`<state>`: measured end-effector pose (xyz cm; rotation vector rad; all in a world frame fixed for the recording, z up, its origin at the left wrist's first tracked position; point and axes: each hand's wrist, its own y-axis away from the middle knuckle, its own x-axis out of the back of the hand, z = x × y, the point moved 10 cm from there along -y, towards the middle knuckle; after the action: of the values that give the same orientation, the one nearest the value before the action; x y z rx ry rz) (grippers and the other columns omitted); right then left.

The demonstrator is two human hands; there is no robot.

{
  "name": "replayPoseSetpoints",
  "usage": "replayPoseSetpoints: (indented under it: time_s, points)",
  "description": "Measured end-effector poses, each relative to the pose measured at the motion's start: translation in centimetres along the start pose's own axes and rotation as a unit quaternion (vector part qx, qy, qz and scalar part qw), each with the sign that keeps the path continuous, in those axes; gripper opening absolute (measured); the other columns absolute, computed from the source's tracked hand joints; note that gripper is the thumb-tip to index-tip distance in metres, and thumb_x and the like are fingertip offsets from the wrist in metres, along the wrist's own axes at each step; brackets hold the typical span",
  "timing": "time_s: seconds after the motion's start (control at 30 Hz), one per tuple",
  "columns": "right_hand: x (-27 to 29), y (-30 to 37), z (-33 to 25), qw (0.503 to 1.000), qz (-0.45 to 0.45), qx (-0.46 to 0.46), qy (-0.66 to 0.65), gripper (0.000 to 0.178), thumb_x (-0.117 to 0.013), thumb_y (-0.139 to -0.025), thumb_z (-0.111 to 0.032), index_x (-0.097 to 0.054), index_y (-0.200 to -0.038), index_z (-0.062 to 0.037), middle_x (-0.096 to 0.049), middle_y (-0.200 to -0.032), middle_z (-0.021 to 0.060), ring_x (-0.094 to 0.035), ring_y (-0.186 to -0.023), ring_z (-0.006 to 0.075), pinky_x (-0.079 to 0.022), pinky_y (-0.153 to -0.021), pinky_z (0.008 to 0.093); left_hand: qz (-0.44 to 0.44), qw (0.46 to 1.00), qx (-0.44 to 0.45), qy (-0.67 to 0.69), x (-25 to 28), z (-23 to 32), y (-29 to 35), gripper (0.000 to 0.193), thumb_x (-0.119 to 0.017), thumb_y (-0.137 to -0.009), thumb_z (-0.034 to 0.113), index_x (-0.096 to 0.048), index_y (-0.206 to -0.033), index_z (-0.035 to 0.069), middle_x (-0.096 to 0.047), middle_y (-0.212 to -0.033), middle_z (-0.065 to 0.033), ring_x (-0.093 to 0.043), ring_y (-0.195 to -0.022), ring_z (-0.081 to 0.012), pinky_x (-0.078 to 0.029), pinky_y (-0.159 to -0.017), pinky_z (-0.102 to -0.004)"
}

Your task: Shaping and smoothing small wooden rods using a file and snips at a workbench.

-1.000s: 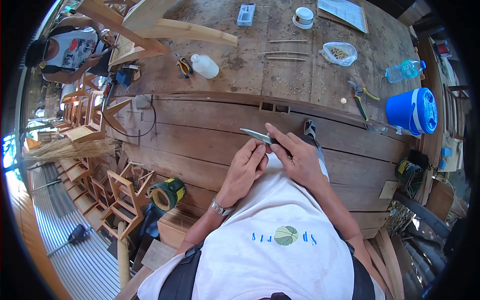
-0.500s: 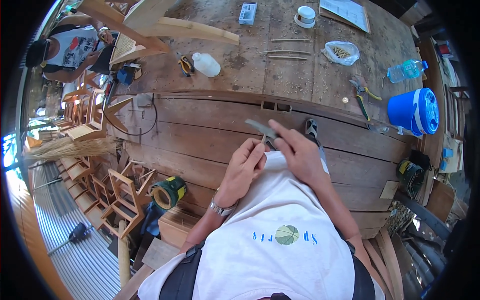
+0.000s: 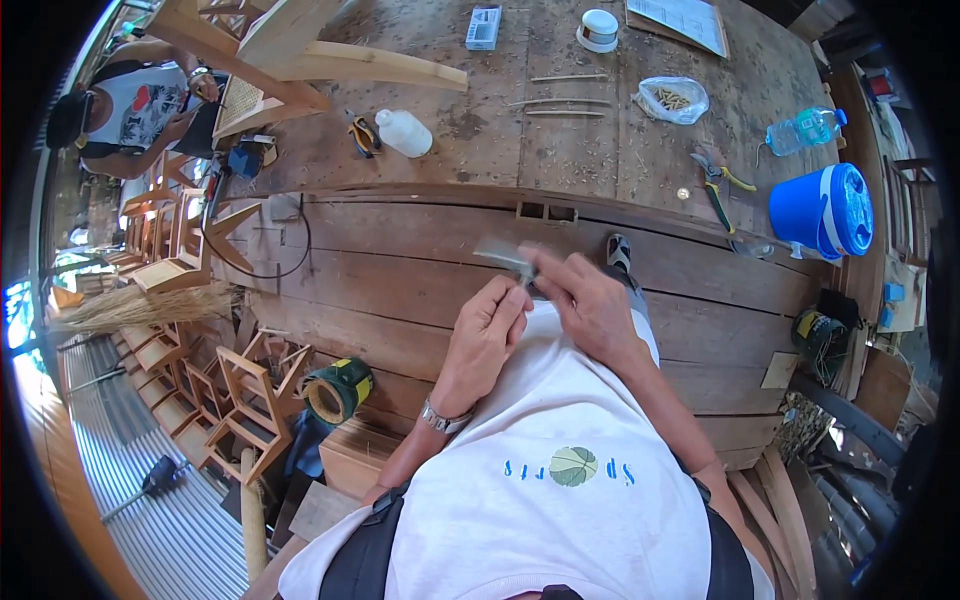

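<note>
Worn wooden table [image 3: 470,165] ahead, thin sticks [image 3: 563,101] lying on it — left hand [image 3: 488,328] pinches a small stick [image 3: 526,279] over the lap, right hand [image 3: 592,308] grips a blade [image 3: 500,256] (motion-blurred) at its tip — contact unclear.

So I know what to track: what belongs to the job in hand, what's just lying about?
Job in hand:
blade in right hand
blurred piece in left hand
perhaps thin strips, bagged sticks

Apparently lying about:
white bottle
blue bucket
tub
water bottle
</note>
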<state>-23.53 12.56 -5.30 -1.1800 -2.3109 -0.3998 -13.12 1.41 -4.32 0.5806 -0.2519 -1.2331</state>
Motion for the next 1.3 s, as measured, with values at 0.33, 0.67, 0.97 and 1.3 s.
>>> replayPoseSetpoints:
  time_s: [0.33, 0.67, 0.97, 1.3]
  points:
    - [-0.2, 0.7, -3.1, 0.993, -0.092, 0.013, -0.077, 0.047, -0.063, -0.100, -0.015, -0.056, -0.146, -0.0130, -0.071, -0.110, 0.0141, -0.069, -0.094, 0.0284, -0.053, -0.086, 0.0334, -0.013, 0.996, 0.033, 0.084, 0.0, -0.5, -0.6, 0.024, -0.045, -0.111, 0.025, -0.057, -0.103, 0.006, -0.049, -0.070, 0.0045, -0.036, -0.053, -0.0019, -0.027, -0.046, -0.0191]
    - [0.3, 0.9, -3.7, 0.996, -0.031, 0.079, -0.021, 0.049, -0.066, -0.097, -0.017, -0.058, -0.145, -0.0206, -0.063, -0.085, 0.0091, -0.063, -0.069, 0.0276, -0.052, -0.064, 0.0368, -0.022, 0.998, 0.032, 0.059, -0.2, -0.7, -0.8, 0.026, -0.046, -0.111, 0.025, -0.059, -0.101, 0.004, -0.046, -0.068, 0.0051, -0.032, -0.053, -0.0019, -0.024, -0.045, -0.0194]
    - [1.5, -1.3, 3.3, 1.000, 0.015, 0.006, -0.009, 0.043, -0.062, -0.101, -0.017, -0.059, -0.144, -0.0163, -0.067, -0.091, 0.0036, -0.057, -0.068, 0.0144, -0.050, -0.065, 0.0311, -0.101, 0.991, 0.076, 0.032, -1.7, 0.6, 2.9, 0.027, -0.047, -0.110, 0.026, -0.057, -0.094, 0.006, -0.042, -0.066, 0.0069, -0.031, -0.052, -0.0015, -0.021, -0.046, -0.0200]
    - [-0.4, 0.0, -3.3, 0.991, -0.097, 0.050, -0.082, 0.048, -0.061, -0.100, -0.016, -0.054, -0.147, -0.0142, -0.070, -0.110, 0.0141, -0.069, -0.095, 0.0300, -0.054, -0.084, 0.0323, -0.023, 0.994, 0.048, 0.094, 0.8, -0.9, -0.8, 0.028, -0.050, -0.110, 0.028, -0.061, -0.098, 0.004, -0.049, -0.069, 0.0044, -0.037, -0.053, -0.0020, -0.025, -0.045, -0.0188]
